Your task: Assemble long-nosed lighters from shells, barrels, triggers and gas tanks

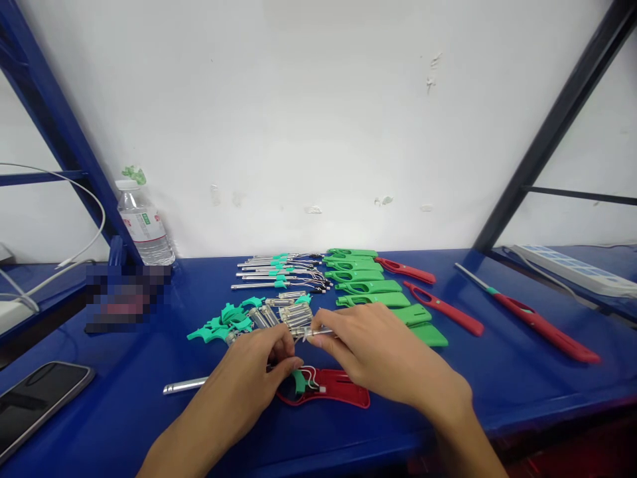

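My left hand (253,378) and my right hand (371,352) meet over the blue table (497,372), both pinching a small clear gas-tank tube (312,334) with thin wires. Under them lies a red lighter half-shell (336,388) with a green trigger (298,382) and a metal nozzle tube (184,386) sticking out to the left. Just behind the hands sit a pile of clear tubes (288,312) and green triggers (223,323).
Rows of metal nozzles (276,271) and green shells (368,287) lie at the back, with red shells (442,309) and a finished red lighter (537,323) to the right. A water bottle (144,226) stands back left, a phone (37,401) front left, a power strip (572,269) far right.
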The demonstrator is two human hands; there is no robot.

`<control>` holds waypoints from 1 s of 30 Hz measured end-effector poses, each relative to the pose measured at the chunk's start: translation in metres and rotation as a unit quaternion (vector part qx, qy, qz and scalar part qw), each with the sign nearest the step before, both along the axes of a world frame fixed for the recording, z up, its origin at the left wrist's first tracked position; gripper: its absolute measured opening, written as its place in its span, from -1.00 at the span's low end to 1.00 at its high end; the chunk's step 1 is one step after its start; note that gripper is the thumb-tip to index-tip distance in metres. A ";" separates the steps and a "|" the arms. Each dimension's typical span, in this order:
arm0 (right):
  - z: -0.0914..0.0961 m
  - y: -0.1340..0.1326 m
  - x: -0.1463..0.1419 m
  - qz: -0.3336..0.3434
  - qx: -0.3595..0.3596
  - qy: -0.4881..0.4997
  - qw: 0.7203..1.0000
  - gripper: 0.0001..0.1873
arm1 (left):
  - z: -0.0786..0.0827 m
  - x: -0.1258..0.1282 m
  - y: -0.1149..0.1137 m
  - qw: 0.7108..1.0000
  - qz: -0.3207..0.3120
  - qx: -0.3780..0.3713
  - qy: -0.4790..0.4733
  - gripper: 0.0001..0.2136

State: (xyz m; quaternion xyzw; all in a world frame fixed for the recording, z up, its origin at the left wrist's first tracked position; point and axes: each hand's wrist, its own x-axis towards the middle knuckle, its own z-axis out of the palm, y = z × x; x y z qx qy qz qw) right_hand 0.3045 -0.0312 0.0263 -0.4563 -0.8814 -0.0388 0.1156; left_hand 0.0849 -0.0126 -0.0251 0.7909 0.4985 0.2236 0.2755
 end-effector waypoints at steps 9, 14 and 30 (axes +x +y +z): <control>0.000 -0.002 -0.001 0.008 -0.013 0.006 1.000 -0.75 | -0.001 0.000 0.002 1.000 0.019 0.008 0.016 -0.79; 0.000 0.000 0.000 0.002 -0.020 0.010 1.000 -0.77 | 0.003 -0.007 0.002 0.999 0.003 0.025 0.029 -0.91; -0.001 -0.001 0.000 0.004 -0.036 0.022 0.999 -0.75 | 0.020 -0.052 0.006 0.993 -0.025 0.042 0.111 -0.89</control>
